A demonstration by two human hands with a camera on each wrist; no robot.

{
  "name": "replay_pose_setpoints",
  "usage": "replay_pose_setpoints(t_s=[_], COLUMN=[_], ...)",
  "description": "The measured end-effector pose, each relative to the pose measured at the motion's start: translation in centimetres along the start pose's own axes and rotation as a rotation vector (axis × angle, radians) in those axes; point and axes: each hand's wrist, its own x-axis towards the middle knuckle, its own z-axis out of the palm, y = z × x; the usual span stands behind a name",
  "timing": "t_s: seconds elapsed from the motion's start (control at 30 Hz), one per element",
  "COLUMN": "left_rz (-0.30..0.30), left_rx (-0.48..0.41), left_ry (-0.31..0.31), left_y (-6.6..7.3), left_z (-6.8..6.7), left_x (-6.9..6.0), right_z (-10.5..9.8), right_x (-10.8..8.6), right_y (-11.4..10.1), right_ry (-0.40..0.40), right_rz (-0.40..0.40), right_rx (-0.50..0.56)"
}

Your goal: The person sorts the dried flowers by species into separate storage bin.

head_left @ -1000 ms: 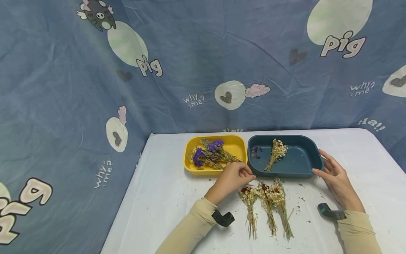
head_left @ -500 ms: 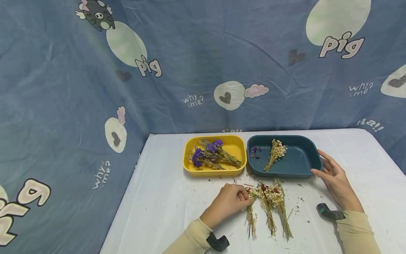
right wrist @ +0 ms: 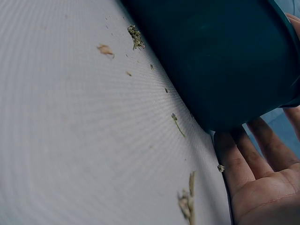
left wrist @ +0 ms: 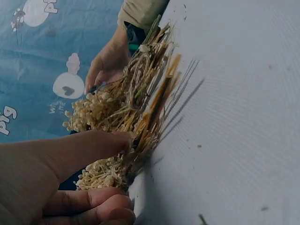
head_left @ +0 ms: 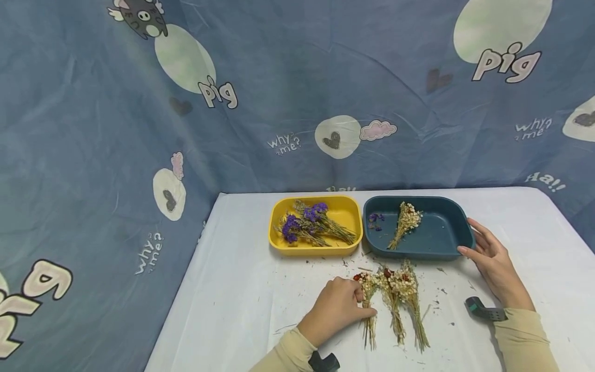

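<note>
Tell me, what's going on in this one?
A person's left hand is at the leftmost dried-flower bunch of three on the white table, thumb and fingers apart. Their right hand touches the right end of the blue tray, which holds one cream bunch and some purple bits. The yellow tray beside it holds purple flowers.

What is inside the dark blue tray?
A bunch of cream dried flowers and, left of it, some small purple bits. Beneath the bunch, the floor of the dark blue tray is covered and cannot be seen.
</note>
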Motion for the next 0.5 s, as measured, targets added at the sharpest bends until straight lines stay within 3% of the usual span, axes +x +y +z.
replay_pose_setpoints(t_s=[0.5], left_rz=[0.002], left_rx=[-0.106], left_ry=[-0.022], left_y=[-0.7], left_z=[-1.0], left_x=[-0.2], right_z=[0.0], right_x=[0.1], right_y=[0.1], right_ry=[-0.019], right_rz=[-0.025], right_rx=[0.039])
